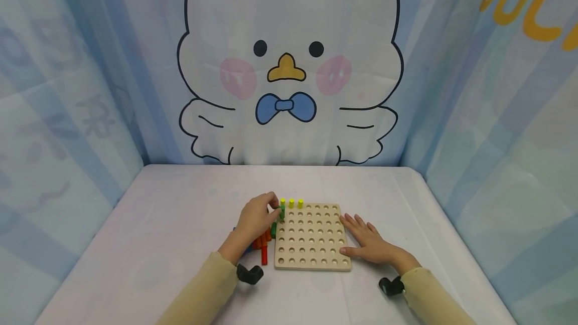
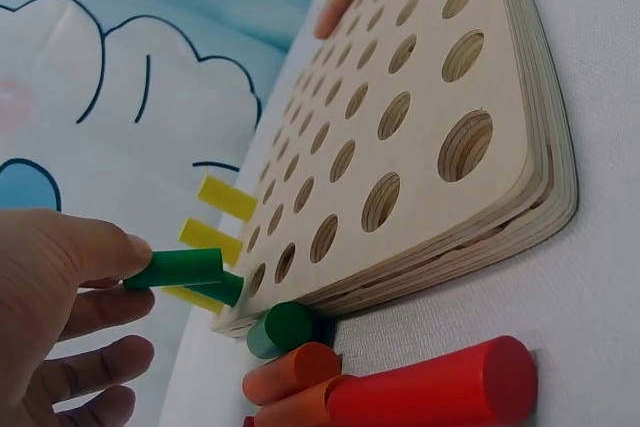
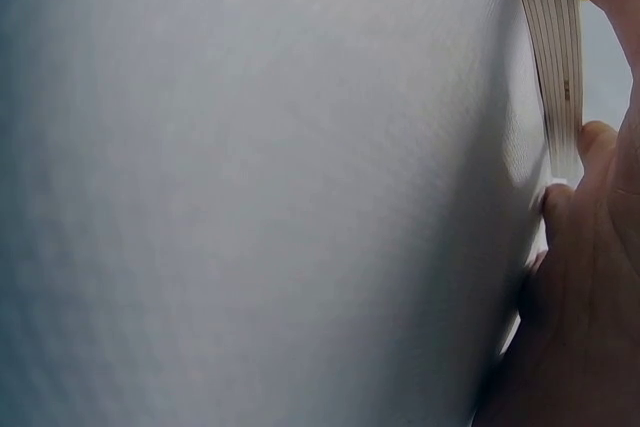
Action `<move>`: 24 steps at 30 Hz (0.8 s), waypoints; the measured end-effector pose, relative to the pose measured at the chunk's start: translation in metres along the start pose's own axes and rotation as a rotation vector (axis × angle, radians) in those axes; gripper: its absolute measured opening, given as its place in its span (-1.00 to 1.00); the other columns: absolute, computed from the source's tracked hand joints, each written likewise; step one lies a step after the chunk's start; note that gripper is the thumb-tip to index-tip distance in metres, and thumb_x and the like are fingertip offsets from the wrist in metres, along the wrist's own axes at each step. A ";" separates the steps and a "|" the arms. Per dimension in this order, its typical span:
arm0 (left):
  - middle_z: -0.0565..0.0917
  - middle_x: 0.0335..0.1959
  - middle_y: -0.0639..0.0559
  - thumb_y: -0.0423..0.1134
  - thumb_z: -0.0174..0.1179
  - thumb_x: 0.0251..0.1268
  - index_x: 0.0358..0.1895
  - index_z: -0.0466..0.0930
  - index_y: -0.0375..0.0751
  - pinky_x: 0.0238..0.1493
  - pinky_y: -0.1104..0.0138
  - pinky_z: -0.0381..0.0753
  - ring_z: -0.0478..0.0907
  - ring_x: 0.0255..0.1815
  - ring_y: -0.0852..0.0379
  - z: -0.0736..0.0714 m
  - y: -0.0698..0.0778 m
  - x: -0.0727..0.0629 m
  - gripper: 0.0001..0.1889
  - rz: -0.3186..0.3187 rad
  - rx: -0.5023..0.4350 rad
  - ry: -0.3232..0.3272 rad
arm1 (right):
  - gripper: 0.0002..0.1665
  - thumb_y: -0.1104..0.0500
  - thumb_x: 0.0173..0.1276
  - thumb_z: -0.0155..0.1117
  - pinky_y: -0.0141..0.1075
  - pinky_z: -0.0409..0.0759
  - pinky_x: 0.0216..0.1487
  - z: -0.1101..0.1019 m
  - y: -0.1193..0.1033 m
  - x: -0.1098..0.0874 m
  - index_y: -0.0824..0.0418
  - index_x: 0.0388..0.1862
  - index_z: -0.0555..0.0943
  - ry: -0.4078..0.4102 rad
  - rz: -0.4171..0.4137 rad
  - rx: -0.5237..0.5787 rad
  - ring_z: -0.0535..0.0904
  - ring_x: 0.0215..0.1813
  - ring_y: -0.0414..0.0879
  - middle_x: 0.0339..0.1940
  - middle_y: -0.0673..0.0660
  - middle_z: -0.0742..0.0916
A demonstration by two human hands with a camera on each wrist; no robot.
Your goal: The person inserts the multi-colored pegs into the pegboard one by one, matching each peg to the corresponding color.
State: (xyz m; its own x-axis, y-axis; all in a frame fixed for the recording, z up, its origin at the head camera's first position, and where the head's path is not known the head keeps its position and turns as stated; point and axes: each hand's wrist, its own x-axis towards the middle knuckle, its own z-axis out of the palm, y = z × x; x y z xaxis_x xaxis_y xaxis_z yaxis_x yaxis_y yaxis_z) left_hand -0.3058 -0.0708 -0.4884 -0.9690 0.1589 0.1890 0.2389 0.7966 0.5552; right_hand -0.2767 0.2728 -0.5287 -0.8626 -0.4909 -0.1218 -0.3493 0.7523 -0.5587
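My left hand [image 1: 257, 218] pinches a green peg [image 2: 182, 268] between thumb and fingertips, over the back-left corner of a wooden pegboard [image 1: 312, 268]. Right behind that peg in the left wrist view, a second green peg [image 2: 232, 290] shows at the board's edge, partly hidden. Three yellow pegs [image 1: 291, 203] stand in holes along the board's back row, starting from the left corner. With fingers spread, my right hand [image 1: 374, 246] rests at the board's right side, thumb and fingertips touching its edge.
Loose pegs lie on the white-covered table [image 1: 189, 204] left of the board, partly under my left forearm: a red peg [image 1: 264, 256], orange ones, a green peg [image 2: 282, 330] against the board, and some blue. A printed cloth backdrop [image 1: 289, 134] rises behind the table.
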 end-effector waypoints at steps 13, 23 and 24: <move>0.72 -0.27 0.10 -0.14 0.39 0.37 -0.27 0.61 0.01 -0.26 0.26 0.50 0.48 -0.30 0.12 0.010 0.009 0.010 -0.87 0.095 0.034 0.081 | 0.14 -0.33 0.40 0.27 0.35 -0.34 0.56 0.004 0.004 0.002 0.18 0.71 0.02 0.020 0.015 -0.016 -0.26 0.71 0.38 0.72 0.31 0.06; 0.77 -0.20 0.08 -0.15 0.42 0.33 -0.24 0.66 -0.01 -0.19 0.22 0.53 0.53 -0.19 0.07 0.020 0.010 0.015 -0.88 0.095 0.061 0.081 | 0.13 -0.30 0.41 0.27 0.34 -0.34 0.57 0.004 0.004 0.002 0.20 0.70 0.02 0.015 0.023 -0.018 -0.27 0.71 0.36 0.73 0.30 0.06; 0.77 -0.20 0.08 -0.14 0.42 0.33 -0.23 0.66 -0.01 -0.18 0.21 0.54 0.53 -0.17 0.07 0.020 0.011 0.015 -0.88 0.091 0.062 0.076 | 0.13 -0.31 0.41 0.27 0.33 -0.34 0.57 0.005 0.005 0.002 0.19 0.71 0.02 0.016 0.023 -0.021 -0.27 0.72 0.35 0.73 0.29 0.06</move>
State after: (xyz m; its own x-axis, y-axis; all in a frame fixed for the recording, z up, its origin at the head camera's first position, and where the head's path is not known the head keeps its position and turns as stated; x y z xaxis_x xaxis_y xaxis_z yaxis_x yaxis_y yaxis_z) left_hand -0.3189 -0.0481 -0.4954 -0.9355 0.1895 0.2982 0.3191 0.8157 0.4826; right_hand -0.2782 0.2734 -0.5353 -0.8762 -0.4665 -0.1208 -0.3369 0.7723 -0.5386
